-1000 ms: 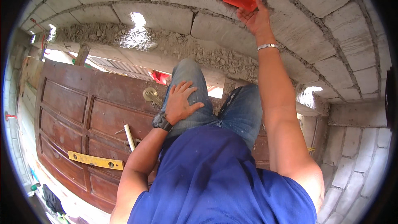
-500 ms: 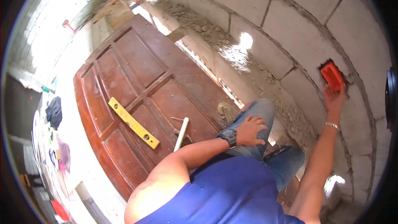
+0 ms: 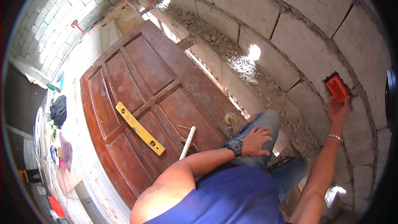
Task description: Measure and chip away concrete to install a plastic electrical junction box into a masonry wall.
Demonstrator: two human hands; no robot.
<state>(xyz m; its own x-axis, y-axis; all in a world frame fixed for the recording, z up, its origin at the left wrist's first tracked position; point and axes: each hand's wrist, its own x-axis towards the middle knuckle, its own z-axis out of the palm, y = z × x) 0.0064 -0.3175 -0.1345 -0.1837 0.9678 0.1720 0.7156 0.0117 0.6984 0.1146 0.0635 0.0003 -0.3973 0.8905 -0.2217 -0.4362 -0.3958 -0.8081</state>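
Note:
An orange electrical box (image 3: 338,88) sits in a rough hole cut in the block wall (image 3: 306,37) on my right, its open face toward me. My right hand (image 3: 338,110) grips the box at its lower edge, fingers and thumb bent around it. On my jeans-covered knee (image 3: 267,124) lies my left hand (image 3: 256,142), fingers spread and holding nothing. A yellow spirit level (image 3: 141,128) rests on a brown panelled door (image 3: 120,83) laid flat to my left. Near my left forearm, a white pipe-like rod (image 3: 188,142) and a thin metal pin (image 3: 184,127) lie on the door.
Rubble (image 3: 211,37) runs along the wall's foot. A brass-coloured door handle (image 3: 230,119) stands up at the door's near edge. Beyond the door are a dark bag or cloth (image 3: 58,110) and a red round object (image 3: 56,206). A red conduit piece (image 3: 77,27) sticks out at the far wall.
The view has shifted slightly, so everything appears a little lower and to the right. My right hand stays at the orange box, and my left hand remains on the knee.

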